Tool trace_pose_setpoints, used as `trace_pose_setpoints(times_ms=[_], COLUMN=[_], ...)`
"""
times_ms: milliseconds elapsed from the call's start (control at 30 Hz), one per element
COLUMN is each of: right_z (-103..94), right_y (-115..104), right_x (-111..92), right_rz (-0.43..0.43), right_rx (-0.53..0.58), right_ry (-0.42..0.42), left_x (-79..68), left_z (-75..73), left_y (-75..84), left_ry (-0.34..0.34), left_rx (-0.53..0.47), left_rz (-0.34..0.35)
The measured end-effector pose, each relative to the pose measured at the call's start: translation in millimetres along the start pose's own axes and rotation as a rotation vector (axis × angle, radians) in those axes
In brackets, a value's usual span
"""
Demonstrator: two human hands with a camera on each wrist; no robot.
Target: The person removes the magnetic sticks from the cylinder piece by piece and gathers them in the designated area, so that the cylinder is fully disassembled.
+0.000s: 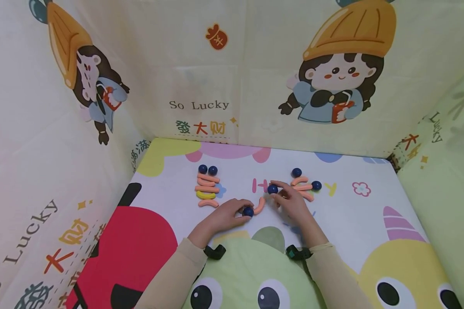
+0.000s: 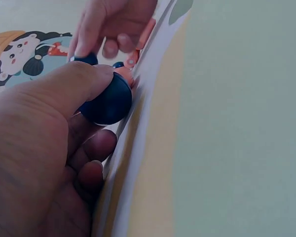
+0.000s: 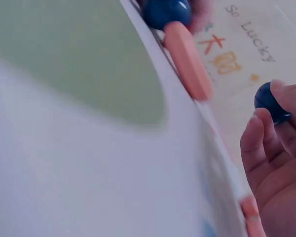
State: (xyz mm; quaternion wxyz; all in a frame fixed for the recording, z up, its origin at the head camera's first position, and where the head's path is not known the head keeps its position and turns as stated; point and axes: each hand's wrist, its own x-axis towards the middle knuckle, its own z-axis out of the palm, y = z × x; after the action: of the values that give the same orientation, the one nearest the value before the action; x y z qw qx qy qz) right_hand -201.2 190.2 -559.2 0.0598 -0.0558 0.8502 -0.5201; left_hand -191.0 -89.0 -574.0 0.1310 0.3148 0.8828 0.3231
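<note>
My left hand [image 1: 226,215] pinches a dark blue ball [image 1: 248,211] between thumb and fingers, low over the table. A curved pink sausage-like piece [image 1: 259,206] lies just right of that ball; in the right wrist view the piece's end [image 3: 187,59] appears against the ball. Higher and to the right, my right hand [image 1: 294,205] holds another dark blue ball [image 1: 272,189] at its fingertips. The right wrist view shows this second ball [image 3: 269,102] gripped by thumb and fingers, away from the table.
Left of the hands, several pink pieces [image 1: 207,189] and a yellow banana-shaped piece [image 1: 206,195] lie stacked in a column below two blue balls [image 1: 208,170]. Beyond the right hand are pink pieces [image 1: 303,187] with blue balls [image 1: 296,172]. A printed cloth wall [image 1: 255,86] stands behind.
</note>
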Motion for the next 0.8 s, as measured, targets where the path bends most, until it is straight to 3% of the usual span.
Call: trace_pose_setpoints(times_ms=[167, 367, 533, 633, 800], right_z=[-28.3, -63.4, -88.7, -98.8, -104.8], right_y=[-9, 12, 31, 42, 55], right_x=[-12, -18, -25, -29, -33], right_rz=[-0.055, -0.133, -0.085, -0.015, 0.155], right_rx=[-0.079, -0.162, -0.267, -0.309, -0.267], right_ry=[0.101, 0.206, 0.303, 0.355, 0.337], left_x=[0.4, 1.8, 2.4, 2.5, 2.5], left_z=[0.5, 1.9, 1.5, 2.0, 3.0], left_y=[-2.2, -5.9, -5.6, -5.9, -6.7], left_ry=[0.036, 0.057, 0.068, 0.07, 0.079], left_rx=[-0.027, -0.043, -0.062, -0.071, -0.077], left_rz=[0.048, 0.082, 0.068, 0.056, 0.042])
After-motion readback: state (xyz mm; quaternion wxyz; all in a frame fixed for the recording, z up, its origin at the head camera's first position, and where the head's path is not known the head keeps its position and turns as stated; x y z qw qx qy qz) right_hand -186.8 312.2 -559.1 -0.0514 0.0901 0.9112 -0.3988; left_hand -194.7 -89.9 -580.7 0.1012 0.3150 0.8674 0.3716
